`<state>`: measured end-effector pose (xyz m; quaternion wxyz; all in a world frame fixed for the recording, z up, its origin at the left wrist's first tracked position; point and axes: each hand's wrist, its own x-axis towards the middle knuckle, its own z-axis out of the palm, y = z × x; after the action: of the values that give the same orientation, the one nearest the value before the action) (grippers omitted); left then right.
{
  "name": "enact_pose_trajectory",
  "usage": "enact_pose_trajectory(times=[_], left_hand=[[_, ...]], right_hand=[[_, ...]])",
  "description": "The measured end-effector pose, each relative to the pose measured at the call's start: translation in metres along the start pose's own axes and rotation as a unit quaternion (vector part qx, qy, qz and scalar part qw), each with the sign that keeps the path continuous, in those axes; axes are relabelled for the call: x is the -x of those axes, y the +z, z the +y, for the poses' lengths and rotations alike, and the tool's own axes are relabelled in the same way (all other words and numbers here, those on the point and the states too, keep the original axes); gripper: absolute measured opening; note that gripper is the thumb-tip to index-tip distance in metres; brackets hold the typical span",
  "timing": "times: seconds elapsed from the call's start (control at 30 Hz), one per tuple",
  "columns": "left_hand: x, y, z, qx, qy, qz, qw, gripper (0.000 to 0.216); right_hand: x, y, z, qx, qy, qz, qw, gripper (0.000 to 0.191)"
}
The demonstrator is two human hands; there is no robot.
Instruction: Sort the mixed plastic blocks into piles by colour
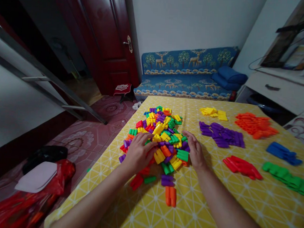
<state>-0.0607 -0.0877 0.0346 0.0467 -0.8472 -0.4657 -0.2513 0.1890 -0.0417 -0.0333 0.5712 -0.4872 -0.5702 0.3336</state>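
On the left half of the tabletop (pixel 187 214), a pile (pixel 163 130) of mixed-colour blocks lies between the two hands. The left hand (pixel 140 150) bends over its left side, thumb and fingers among the blocks; whether it grips one, I cannot tell. The right hand (pixel 195 151) is loosely spread at the pile's right edge, with nothing visibly grasped. To its right lie single-colour groups: yellow (pixel 213 112), purple (pixel 222 134), orange (pixel 254 125), red (pixel 242 167), blue (pixel 284 154) and green (pixel 287 177).

The main risk, I judge, is spillage: the pile sits near the left edge, so a leftward push could send blocks to the floor (pixel 111 108). A small green piece (pixel 88 170) shows at that edge; whether it is on the tabletop or below, I cannot tell. Loose stacking could let upper blocks tumble if lower ones were pulled. A rightward swing of the right forearm could knock the red group, and the purple group, close to the right hand, could get mixed with strays.
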Motion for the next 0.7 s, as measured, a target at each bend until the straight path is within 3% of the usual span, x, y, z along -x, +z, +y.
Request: enact_pose_trajectory(times=[0.13, 0.27, 0.4, 0.47, 0.57, 0.6, 0.67, 0.7], left_hand=[[-0.029, 0.010, 0.024, 0.002, -0.079, 0.003, 0.997, 0.031], [-0.035, 0.036, 0.063, 0.046, -0.054, -0.048, 0.996, 0.046], [-0.030, 0.049, 0.080, 0.073, -0.052, -0.039, 0.995, 0.055], [-0.026, 0.038, 0.079, 0.114, -0.051, -0.015, 0.992, 0.051], [-0.003, 0.003, 0.080, 0.239, -0.054, 0.006, 0.969, 0.040], [0.011, -0.010, 0.083, 0.307, -0.060, -0.023, 0.950, 0.035], [0.046, -0.035, 0.088, 0.451, -0.093, -0.170, 0.871, 0.026], [0.065, -0.044, 0.091, 0.469, -0.094, -0.212, 0.852, 0.022]], right_hand=[[0.002, 0.003, -0.005, 0.043, -0.013, -0.012, 0.999, 0.050], [0.005, 0.013, -0.002, 0.143, -0.073, -0.020, 0.987, 0.055], [0.011, 0.021, 0.009, 0.225, -0.112, -0.002, 0.968, 0.057], [0.016, 0.023, 0.011, 0.252, -0.102, 0.004, 0.962, 0.057], [0.019, 0.022, 0.007, 0.252, -0.089, 0.007, 0.964, 0.053], [0.019, 0.021, 0.005, 0.242, -0.085, 0.010, 0.966, 0.052], [0.018, 0.020, 0.000, 0.208, -0.069, 0.017, 0.976, 0.051], [0.016, 0.019, -0.002, 0.185, -0.056, 0.022, 0.981, 0.051]])
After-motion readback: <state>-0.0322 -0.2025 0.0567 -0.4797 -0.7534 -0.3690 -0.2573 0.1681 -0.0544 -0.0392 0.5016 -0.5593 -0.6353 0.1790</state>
